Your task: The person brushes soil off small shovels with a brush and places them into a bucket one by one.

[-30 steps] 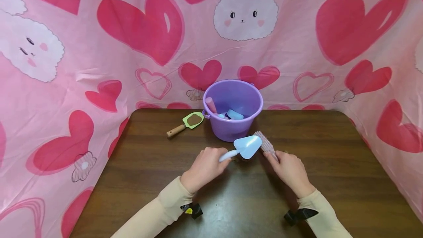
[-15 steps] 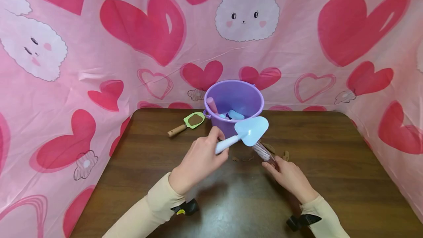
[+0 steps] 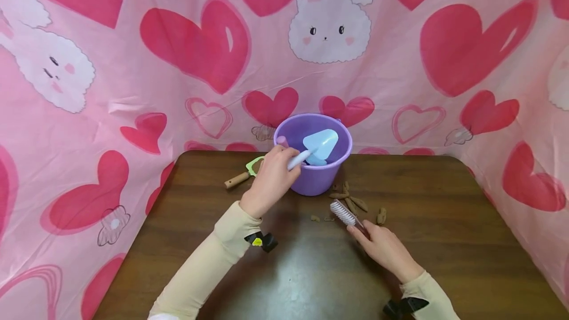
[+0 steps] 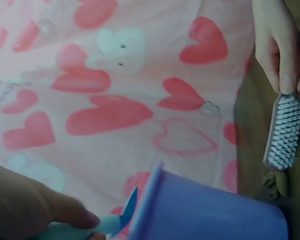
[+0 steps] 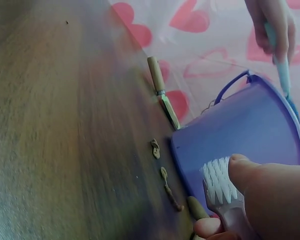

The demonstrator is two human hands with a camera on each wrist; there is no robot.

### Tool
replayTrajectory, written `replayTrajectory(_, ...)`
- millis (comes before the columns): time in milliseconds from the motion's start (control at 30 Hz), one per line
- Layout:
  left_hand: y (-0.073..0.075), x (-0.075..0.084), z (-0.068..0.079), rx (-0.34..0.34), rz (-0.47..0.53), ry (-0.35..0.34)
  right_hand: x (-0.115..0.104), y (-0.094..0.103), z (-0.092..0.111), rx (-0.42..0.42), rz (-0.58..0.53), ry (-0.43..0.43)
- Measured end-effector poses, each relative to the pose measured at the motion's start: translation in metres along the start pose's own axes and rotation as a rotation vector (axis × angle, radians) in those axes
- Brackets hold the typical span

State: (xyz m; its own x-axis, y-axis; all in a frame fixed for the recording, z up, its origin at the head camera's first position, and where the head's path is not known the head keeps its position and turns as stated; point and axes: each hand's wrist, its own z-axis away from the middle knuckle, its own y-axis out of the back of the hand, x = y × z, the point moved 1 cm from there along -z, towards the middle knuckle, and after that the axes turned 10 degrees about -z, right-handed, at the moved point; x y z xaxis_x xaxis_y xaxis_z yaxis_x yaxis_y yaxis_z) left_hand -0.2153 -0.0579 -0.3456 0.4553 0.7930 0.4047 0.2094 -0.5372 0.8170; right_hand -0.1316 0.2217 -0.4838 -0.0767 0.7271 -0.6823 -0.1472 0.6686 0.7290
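My left hand grips the handle of a light-blue toy trowel, whose blade is over the mouth of the purple bucket. In my right hand is a scrubbing brush with white bristles, held low over the table in front of the bucket. The right wrist view shows the thumb along the brush. Brown clay-like pieces lie between brush and bucket, with another lump to the right. Inside the bucket, a pink handle and a light-blue item are partly hidden.
A green-rimmed scoop with a wooden handle lies left of the bucket, partly covered by my left hand. Small brown bits are scattered on the dark wooden table. A pink curtain with hearts hangs behind.
My left hand has lifted the trowel away from the brush and carried it forward over the bucket. The brush has come slightly nearer, and the brown pieces beneath now show.
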Motion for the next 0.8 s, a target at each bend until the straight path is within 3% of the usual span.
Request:
replayTrajectory(333,-0.026,-0.008,-0.012,0.076,0.005,0.001,-0.005,-0.006,-0.001,0.001,-0.020,0.000)
replayTrajectory(567,-0.033,-0.010,-0.015,0.072,-0.025,-0.002,-0.004,-0.008,-0.001,-0.008,-0.024,-0.008)
replayTrajectory(800,-0.034,-0.012,-0.013,0.066,0.017,0.007,-0.004,-0.005,-0.001,-0.012,-0.030,-0.028)
